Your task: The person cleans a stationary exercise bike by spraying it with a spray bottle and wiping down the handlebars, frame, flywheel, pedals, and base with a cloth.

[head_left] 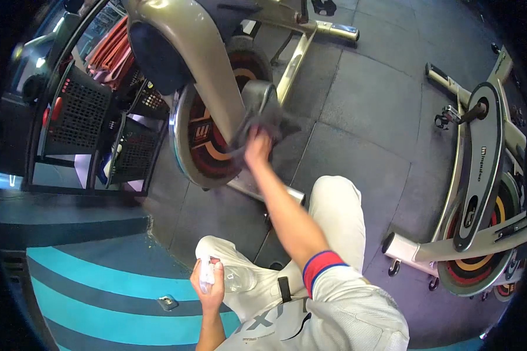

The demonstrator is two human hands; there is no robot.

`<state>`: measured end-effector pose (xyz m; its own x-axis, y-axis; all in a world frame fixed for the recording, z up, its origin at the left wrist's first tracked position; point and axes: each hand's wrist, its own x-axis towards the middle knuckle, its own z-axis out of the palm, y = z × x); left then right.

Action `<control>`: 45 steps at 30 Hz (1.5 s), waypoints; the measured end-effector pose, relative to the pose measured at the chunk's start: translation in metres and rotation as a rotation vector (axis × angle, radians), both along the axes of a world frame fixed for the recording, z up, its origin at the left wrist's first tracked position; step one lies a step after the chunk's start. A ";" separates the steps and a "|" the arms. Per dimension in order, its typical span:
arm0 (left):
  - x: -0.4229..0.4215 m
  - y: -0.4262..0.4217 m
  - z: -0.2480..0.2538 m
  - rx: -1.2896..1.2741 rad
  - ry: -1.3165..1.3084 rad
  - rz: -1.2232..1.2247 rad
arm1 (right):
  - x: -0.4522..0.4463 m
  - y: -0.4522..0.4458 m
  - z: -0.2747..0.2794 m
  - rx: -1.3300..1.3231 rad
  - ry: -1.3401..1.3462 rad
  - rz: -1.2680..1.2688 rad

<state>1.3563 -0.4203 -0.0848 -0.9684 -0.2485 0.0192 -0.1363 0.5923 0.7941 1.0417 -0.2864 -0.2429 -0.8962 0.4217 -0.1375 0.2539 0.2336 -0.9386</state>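
Note:
My right hand (257, 147) reaches forward and presses a dark grey cloth (282, 126) against the lower frame of a spin bike (216, 70), beside its flywheel (202, 131). The hand and cloth are somewhat blurred. Low in the view, close to my knee, my left hand (212, 289) is closed around a spray bottle (240, 279) with a white trigger head and a clear body. The bottle lies tilted, its body pointing right over my trouser leg.
Another spin bike (474, 169) stands on the right. At the left, a rack holds black plastic baskets (79, 111) and orange-red folded items (112, 50). Dark rubber tiles (363, 146) cover the floor. A blue-striped surface (99, 275) lies at lower left, with a small metal fitting (167, 302).

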 end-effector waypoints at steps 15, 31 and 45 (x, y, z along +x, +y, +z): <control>0.011 -0.012 0.005 0.068 0.057 0.016 | -0.024 -0.014 0.127 0.207 0.808 -0.131; -0.083 -0.044 -0.065 0.103 0.200 -0.037 | 0.009 0.000 0.071 0.699 0.892 0.173; -0.167 -0.070 -0.272 -0.099 -0.300 -0.208 | 0.072 0.017 0.000 0.372 0.471 0.195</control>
<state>1.1896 -0.4903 -0.3570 -0.9641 -0.0572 -0.2592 -0.2231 0.7037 0.6745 1.1139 -0.2691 -0.2434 -0.8904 0.1877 0.4147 -0.2468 0.5666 -0.7862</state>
